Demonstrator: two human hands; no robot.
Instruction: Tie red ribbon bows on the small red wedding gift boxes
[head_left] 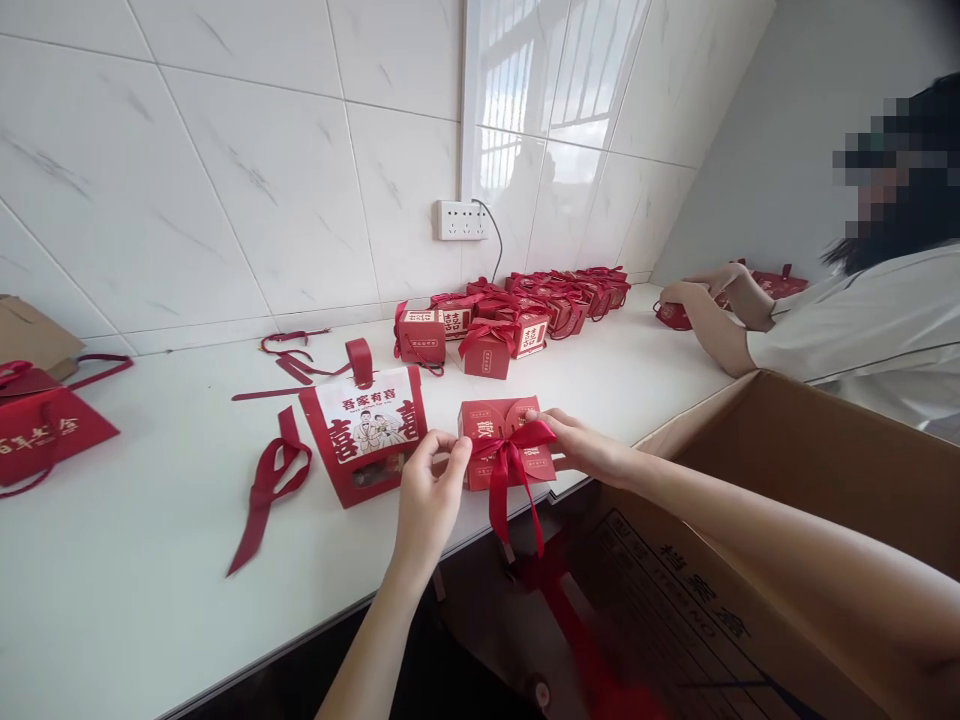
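Observation:
A small red gift box [501, 432] stands near the front edge of the white counter [150, 560]. A red ribbon bow [511, 462] is tied on its front, with tails hanging past the counter edge. My left hand [429, 492] pinches the bow's left loop. My right hand [577, 442] pinches the bow's right loop. Just left of the box leans a larger red gift bag [369, 432] printed with a cartoon couple.
Loose red ribbons [266, 480] lie left of the bag. Several finished red boxes [525, 312] stand in a row along the tiled wall. Flat red bags [37, 425] lie at far left. An open cardboard carton [750, 540] is below right. Another person's hands [694, 292] work at the counter's far end.

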